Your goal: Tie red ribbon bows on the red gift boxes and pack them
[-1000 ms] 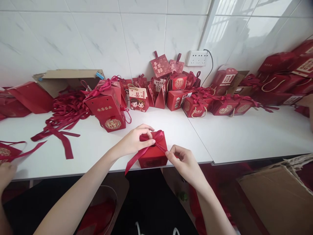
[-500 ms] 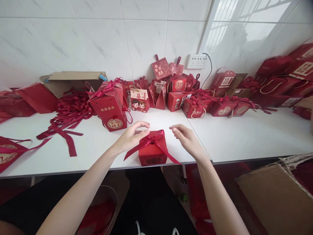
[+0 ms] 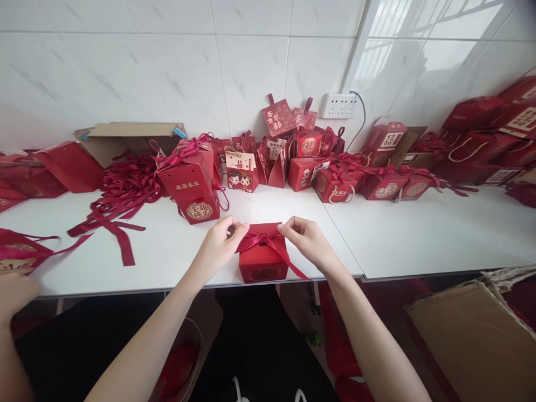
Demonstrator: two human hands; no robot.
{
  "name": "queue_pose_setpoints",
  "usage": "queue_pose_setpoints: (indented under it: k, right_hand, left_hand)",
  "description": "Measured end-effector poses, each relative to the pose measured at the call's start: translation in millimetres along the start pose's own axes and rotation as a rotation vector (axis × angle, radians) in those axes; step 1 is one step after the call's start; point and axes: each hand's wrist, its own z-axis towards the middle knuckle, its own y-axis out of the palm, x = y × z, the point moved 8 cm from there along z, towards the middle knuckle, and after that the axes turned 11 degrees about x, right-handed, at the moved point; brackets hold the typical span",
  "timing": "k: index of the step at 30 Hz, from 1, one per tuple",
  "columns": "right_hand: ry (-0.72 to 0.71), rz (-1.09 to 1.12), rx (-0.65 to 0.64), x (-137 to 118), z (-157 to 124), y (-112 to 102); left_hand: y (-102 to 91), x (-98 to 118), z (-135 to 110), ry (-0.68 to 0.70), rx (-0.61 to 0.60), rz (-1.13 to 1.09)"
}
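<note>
A small red gift box (image 3: pixel 263 263) stands at the near edge of the white table (image 3: pixel 419 234), with a dark red ribbon bow (image 3: pixel 263 241) tied across its top. My left hand (image 3: pixel 220 245) pinches the bow's left loop. My right hand (image 3: pixel 307 240) pinches the right loop. One ribbon tail trails down past the box's right front corner.
A pile of loose red ribbons (image 3: pixel 121 192) lies at the left. A tall red box (image 3: pixel 190 178) stands just behind my left hand. Several red gift boxes and bags (image 3: pixel 335 178) line the tiled wall. Another person's hand (image 3: pixel 14 290) is at the far left edge. A cardboard carton (image 3: pixel 473 335) sits below right.
One second ago my hands were pulling the ribbon on the box. Half a second ago both had let go and hovered open. Now each pinches a loop of the bow.
</note>
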Motion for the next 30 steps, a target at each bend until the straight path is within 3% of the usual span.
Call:
queue_pose_setpoints:
  k: [6, 12, 18, 23, 26, 28, 30]
  right_hand:
    - [0.078, 0.153, -0.005, 14, -4, 5]
    - [0.268, 0.412, 0.028, 33, -9, 6]
    - [0.291, 0.559, 0.055, 34, -12, 5]
    - [0.288, 0.524, 0.014, 42, -13, 6]
    - [0.24, 0.382, 0.009, 41, -10, -3]
    - [0.121, 0.235, 0.163, 27, -11, -24]
    - [-0.106, 0.057, 0.373, -4, -22, -45]
  left_hand:
    - [3.0, -13, -12, -0.131, 0.144, -0.189]
    - [8.5, -26, -23, -0.206, 0.28, -0.388]
    - [14.2, -31, -31, -0.25, 0.295, -0.365]
    - [15.9, -35, -31, -0.273, 0.265, -0.395]
    - [16.4, -39, -28, -0.337, 0.23, -0.504]
    - [16.7, -40, -24, -0.37, 0.187, -0.558]
    - [17.1, -39, -21, -0.385, 0.132, -0.569]
